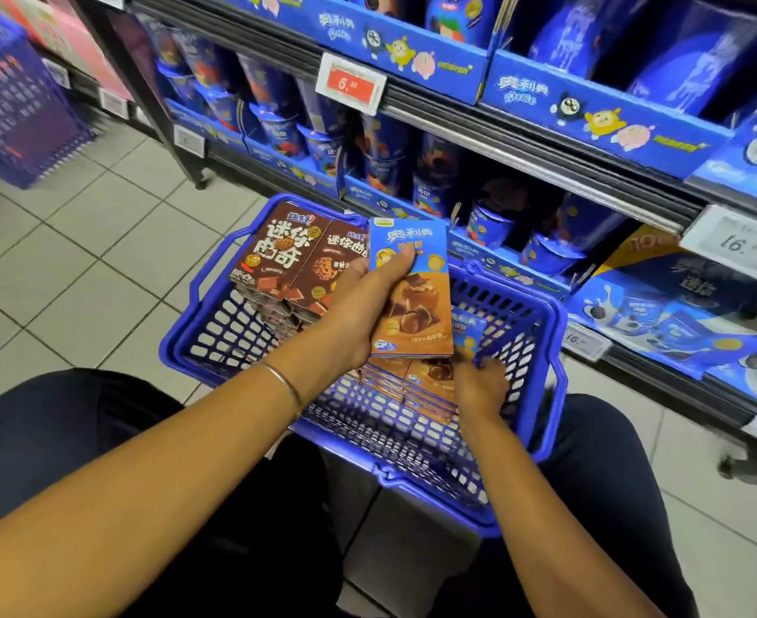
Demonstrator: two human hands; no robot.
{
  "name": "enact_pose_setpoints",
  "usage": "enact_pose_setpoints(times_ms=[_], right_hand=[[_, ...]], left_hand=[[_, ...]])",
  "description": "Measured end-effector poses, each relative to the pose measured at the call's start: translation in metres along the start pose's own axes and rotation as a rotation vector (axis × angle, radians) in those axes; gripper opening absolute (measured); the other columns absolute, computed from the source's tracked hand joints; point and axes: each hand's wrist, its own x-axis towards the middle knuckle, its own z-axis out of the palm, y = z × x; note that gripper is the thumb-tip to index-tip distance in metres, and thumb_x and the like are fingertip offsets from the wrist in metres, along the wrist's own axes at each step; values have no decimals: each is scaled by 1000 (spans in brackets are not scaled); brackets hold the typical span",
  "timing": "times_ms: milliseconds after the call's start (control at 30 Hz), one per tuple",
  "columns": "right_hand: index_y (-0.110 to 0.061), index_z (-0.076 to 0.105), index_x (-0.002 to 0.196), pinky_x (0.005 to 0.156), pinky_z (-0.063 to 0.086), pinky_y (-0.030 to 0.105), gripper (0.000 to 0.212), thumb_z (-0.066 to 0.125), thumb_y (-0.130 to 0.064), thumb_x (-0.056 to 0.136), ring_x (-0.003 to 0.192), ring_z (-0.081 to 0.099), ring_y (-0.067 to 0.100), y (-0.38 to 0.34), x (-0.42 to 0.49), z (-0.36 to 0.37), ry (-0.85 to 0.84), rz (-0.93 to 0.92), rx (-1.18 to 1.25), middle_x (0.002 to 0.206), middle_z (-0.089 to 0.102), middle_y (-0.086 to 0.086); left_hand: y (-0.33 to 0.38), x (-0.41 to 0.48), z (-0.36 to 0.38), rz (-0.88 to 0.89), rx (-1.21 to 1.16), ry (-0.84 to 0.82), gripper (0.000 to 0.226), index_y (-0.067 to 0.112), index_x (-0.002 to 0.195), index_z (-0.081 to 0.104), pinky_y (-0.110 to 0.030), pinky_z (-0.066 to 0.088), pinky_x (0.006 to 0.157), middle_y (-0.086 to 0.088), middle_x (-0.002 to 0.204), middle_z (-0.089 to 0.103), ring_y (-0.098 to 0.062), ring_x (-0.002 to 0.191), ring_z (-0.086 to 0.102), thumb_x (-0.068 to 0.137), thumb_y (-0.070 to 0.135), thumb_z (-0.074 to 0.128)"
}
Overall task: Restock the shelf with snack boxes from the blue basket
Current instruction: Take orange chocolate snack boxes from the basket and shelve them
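Note:
A blue basket (412,475) stands on the floor between my knees, in front of the shelf. My left hand (358,314) grips a blue and orange snack box (412,305), held up over the basket with the thumb across its front. My right hand (479,385) reaches down into the basket at more orange boxes (425,385); its fingers are blurred and partly hidden. Two stacks of brown cookie boxes (287,256) fill the basket's far left corner.
The shelf (523,162) to the right carries blue cups and blue cartons on several levels, with price tags (350,83) on its rails. A second blue basket (15,104) stands at the far left on the tiled floor (100,260).

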Motion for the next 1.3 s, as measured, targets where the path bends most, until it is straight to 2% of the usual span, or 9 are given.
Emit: enact_pose_setpoints(times_ms=[167, 333, 633, 700, 833, 900, 1000, 1100, 1300], right_hand=[[-3, 73, 106, 86, 54, 48, 32, 75, -22, 81, 99, 66, 37, 17, 8, 13, -94, 43, -27, 104, 72, 18], [-4, 66, 109, 90, 54, 49, 42, 77, -32, 80, 106, 63, 40, 20, 2, 11, -17, -65, -228, 113, 64, 20], [-16, 46, 113, 64, 46, 12, 42, 75, -5, 86, 80, 60, 8, -4, -23, -9, 52, -158, 391, 90, 59, -7], [-16, 49, 116, 69, 51, 18, 39, 73, -5, 87, 83, 64, 12, -14, -36, -18, 83, -212, 505, 94, 62, -3], [-10, 54, 120, 66, 53, 20, 33, 67, -3, 90, 83, 68, 9, -44, -53, -36, 101, -281, 712, 94, 68, -5], [-7, 55, 116, 66, 54, 22, 26, 64, -2, 92, 78, 69, 6, -60, -56, -44, 43, -302, 791, 85, 71, -11], [-2, 57, 118, 81, 55, 43, 26, 63, -6, 93, 90, 69, 22, -77, -60, -47, -127, -289, 774, 96, 72, 5], [-3, 58, 122, 85, 54, 45, 30, 65, -8, 93, 92, 70, 25, -87, -67, -37, -219, -339, 659, 98, 72, 8], [-7, 59, 114, 81, 57, 30, 24, 69, -11, 92, 95, 71, 15, -91, -76, -16, -276, -435, 438, 108, 71, 7]], left_hand=[[-2, 3, -1, -10, 43, -44, 52, 2, 129, 69, -36, 63, 61, -16, 95, 82, -26, 73, 80, 95, 41, 77], [-3, 7, -3, -13, 52, -42, 59, 2, 135, 66, -40, 64, 68, -19, 104, 81, -28, 79, 80, 95, 44, 77], [6, 15, -8, 2, 102, 54, 50, 1, 96, 76, -34, 61, 54, -17, 87, 81, -26, 65, 78, 94, 51, 76], [12, 17, -8, -8, 67, 71, 47, 8, 88, 79, -35, 61, 53, -14, 85, 82, -27, 67, 80, 96, 53, 73], [22, 24, -10, 1, 70, 115, 46, 13, 114, 77, -45, 65, 74, -16, 104, 81, -32, 81, 79, 105, 53, 57], [23, 25, -9, 36, 105, 154, 43, 11, 109, 76, -42, 63, 71, -18, 102, 81, -27, 68, 75, 108, 48, 54], [21, 27, -9, 34, 148, 160, 51, 3, 122, 73, -42, 61, 70, -24, 104, 78, -29, 66, 70, 109, 47, 52], [17, 22, -3, -8, 141, 133, 48, 8, 121, 74, -31, 59, 55, -11, 89, 78, -22, 57, 72, 109, 48, 51], [21, 8, -5, 31, 109, -138, 72, 19, 132, 74, -49, 62, 94, -14, 121, 78, -35, 110, 77, 102, 74, 38]])
